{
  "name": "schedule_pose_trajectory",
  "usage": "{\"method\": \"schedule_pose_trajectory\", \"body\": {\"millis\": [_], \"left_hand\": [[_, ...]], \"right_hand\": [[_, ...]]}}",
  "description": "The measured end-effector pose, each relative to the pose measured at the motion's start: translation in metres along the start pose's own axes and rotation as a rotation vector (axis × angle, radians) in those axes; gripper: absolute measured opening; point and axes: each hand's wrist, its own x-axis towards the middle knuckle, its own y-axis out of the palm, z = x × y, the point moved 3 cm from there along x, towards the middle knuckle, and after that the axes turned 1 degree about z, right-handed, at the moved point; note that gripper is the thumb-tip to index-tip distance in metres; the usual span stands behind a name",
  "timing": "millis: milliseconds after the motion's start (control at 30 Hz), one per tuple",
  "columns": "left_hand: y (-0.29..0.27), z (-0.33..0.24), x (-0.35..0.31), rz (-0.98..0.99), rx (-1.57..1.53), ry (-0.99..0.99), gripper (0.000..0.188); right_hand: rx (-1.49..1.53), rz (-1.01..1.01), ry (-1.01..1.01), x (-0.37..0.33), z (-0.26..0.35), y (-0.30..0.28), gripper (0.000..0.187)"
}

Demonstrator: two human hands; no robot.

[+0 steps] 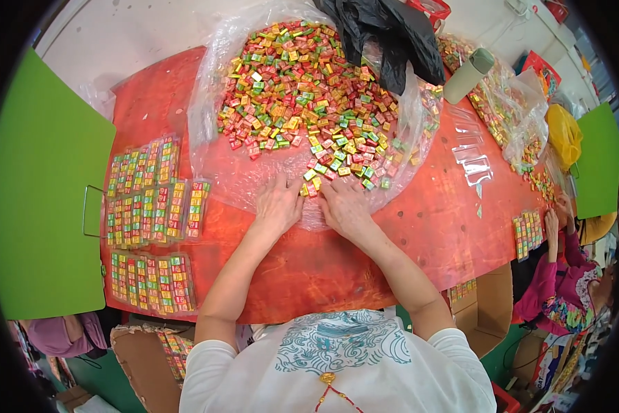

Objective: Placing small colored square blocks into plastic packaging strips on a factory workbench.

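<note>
A black plastic bag at twelve o'clock covers the far edge of the candy heap, and the fisheye rim cuts off whatever lies beyond it. What sits under either palm cannot be made out, and the small wrappers are too tiny to read as anything but colour.

The heap is a broad mound of little square wrapped sweets in red, green, yellow and orange, spread on a clear plastic sheet over the red table, filling the upper middle from eleven to one o'clock. Its near fringe thins to loose pieces just ahead of the fingers.

The left hand lies palm down, fingers stretched flat onto the plastic at the heap's near edge, gripping nothing visible. The right hand, just beside it toward three o'clock, rests the same way, fingertips touching the loose sweets; whether it pinches one I cannot tell.

At nine o'clock lie filled clear packs of sweets in neat rows. At three o'clock, another person's hand touches a smaller pack.
</note>
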Motion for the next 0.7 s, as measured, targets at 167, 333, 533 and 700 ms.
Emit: {"method": "schedule_pose_trajectory", "body": {"millis": [167,333,533,700], "left_hand": [[-0.004,-0.001,0.006,0.019,-0.113,0.021,0.03],[0.0,-0.001,0.032,0.044,-0.109,-0.068,0.038],[0.017,0.008,0.051,0.016,-0.012,-0.036,0.04],[0.007,0.027,0.028,-0.016,-0.026,-0.166,0.029]], "right_hand": [[0.018,0.037,0.091,0.005,-0.012,-0.002,0.016],[-0.168,-0.015,0.095,0.022,-0.023,-0.003,0.015],[-0.147,-0.025,0.097,0.017,-0.024,0.004,0.016],[-0.104,0.016,0.107,0.009,-0.025,-0.001,0.014]]}}
